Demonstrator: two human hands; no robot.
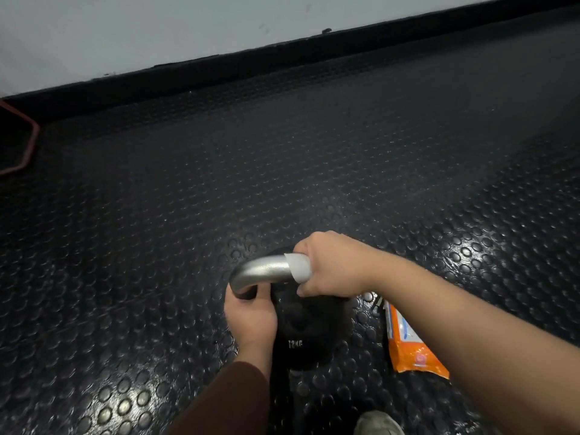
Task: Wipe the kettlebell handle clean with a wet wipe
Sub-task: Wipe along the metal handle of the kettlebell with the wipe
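A black kettlebell (pixel 309 328) marked 12KG stands on the studded rubber floor, low in the middle of the view. Its silver handle (pixel 260 271) arches over the top. My right hand (pixel 332 268) is wrapped round the right part of the handle with a white wet wipe (pixel 299 268) between palm and metal; the wipe's edge sticks out to the left. My left hand (pixel 249 318) grips the kettlebell at the handle's left base, fingers curled under the bend. The right end of the handle is hidden by my right hand.
An orange and white pack of wet wipes (pixel 408 343) lies on the floor just right of the kettlebell, under my right forearm. A shoe tip (pixel 376 423) shows at the bottom edge. A red-framed object (pixel 28 142) sits at far left by the grey wall (pixel 157 29).
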